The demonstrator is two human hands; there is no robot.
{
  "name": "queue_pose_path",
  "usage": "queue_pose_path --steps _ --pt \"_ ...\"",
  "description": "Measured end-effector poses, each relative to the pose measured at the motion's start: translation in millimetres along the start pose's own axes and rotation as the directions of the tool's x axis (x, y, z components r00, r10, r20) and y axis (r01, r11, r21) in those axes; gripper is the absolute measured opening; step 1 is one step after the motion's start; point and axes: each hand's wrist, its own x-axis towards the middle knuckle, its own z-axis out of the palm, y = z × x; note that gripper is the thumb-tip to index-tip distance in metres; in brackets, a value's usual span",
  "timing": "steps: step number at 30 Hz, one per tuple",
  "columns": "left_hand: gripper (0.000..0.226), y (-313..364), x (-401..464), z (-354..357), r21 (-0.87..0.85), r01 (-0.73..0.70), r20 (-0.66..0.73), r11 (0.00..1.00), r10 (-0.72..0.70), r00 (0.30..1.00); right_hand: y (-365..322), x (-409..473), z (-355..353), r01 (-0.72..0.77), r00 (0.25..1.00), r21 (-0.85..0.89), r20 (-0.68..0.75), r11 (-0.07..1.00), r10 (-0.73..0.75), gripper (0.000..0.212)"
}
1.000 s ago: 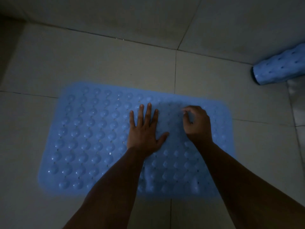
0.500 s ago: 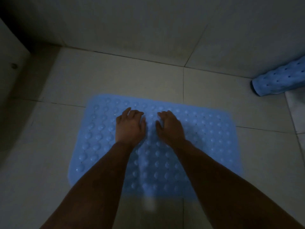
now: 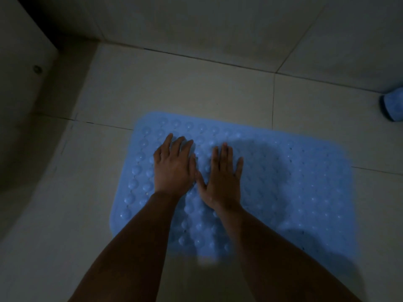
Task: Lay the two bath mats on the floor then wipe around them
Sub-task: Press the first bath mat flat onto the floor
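Both hands flat, fingers spread, gripping nothing: left hand (image 3: 174, 168) and right hand (image 3: 224, 177) side by side on mat (image 3: 294, 192). Rolled mat (image 3: 392, 106) at floor's (image 3: 196, 90) right edge.

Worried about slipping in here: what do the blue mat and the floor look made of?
Blue mat: seemingly soft rubber or PVC, slightly glossy; rows of raised bubbles with small glints and tiny holes suggest it. Floor: probably glazed ceramic tile, pale and smooth, with thin grout lines. Dim light leaves both uncertain.
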Motion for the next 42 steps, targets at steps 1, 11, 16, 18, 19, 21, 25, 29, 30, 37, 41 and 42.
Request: queue_pose_path --steps 1,11,16,18,19,21,25,29,30,37,41,42 --pt "0.046 -1 0 1 -0.003 0.002 -0.002 1.000 -0.002 1.000 -1 0 0 0.000 1.000 -0.003 0.008 1.000 0.000 0.089" --pt "0.047 -13 10 10 -0.022 0.005 -0.045 1.000 -0.006 0.999 -3 6 3 -0.020 1.000 0.001 -0.014 1.000 0.020 0.085" --pt "0.045 -17 -7 -1 -0.022 0.038 -0.049 0.999 -0.039 0.998 -3 2 6 -0.024 1.000 0.028 -0.005 0.999 0.024 0.085" --pt "0.045 -18 -13 -14 0.001 0.032 -0.024 0.999 -0.032 0.999 -6 2 -1 -0.031 0.999 0.063 0.023 0.998 0.029 0.082" --pt "0.045 -18 -14 -19 0.013 0.026 -0.010 1.000 -0.026 1.000 -6 3 -5 -0.033 0.997 0.088 0.066 0.996 0.027 0.081" --pt "0.046 -16 -14 -27 0.036 0.009 0.012 0.999 -0.009 1.000 -8 9 -16 -0.047 0.989 0.167 0.145 0.985 0.022 0.074" --pt "0.052 8 -14 -23 0.002 -0.059 0.061 0.998 0.059 0.996 7 27 -56 -0.135 0.991 0.491 0.085 0.860 0.106 0.036" --pt "0.064 39 -6 3 0.006 -0.137 0.202 0.991 0.133 0.970 29 42 -76 -0.031 0.990 0.551 -0.096 0.834 0.100 0.028" --pt "0.068 44 -5 13 0.040 -0.153 0.253 0.987 0.138 0.958 34 44 -76 -0.009 0.985 0.556 -0.136 0.831 0.102 0.025" --pt "0.080 48 -14 38 0.159 -0.163 0.227 0.974 0.125 0.966 68 53 -56 0.138 0.945 0.564 -0.321 0.814 0.062 0.022" --pt "0.080 49 -13 39 0.136 -0.166 0.231 0.977 0.132 0.964 82 57 -54 0.133 0.924 0.574 -0.366 0.808 0.109 0.031" --pt "0.081 49 -13 40 0.126 -0.167 0.232 0.978 0.134 0.963 84 57 -54 0.120 0.924 0.582 -0.361 0.804 0.123 0.034"
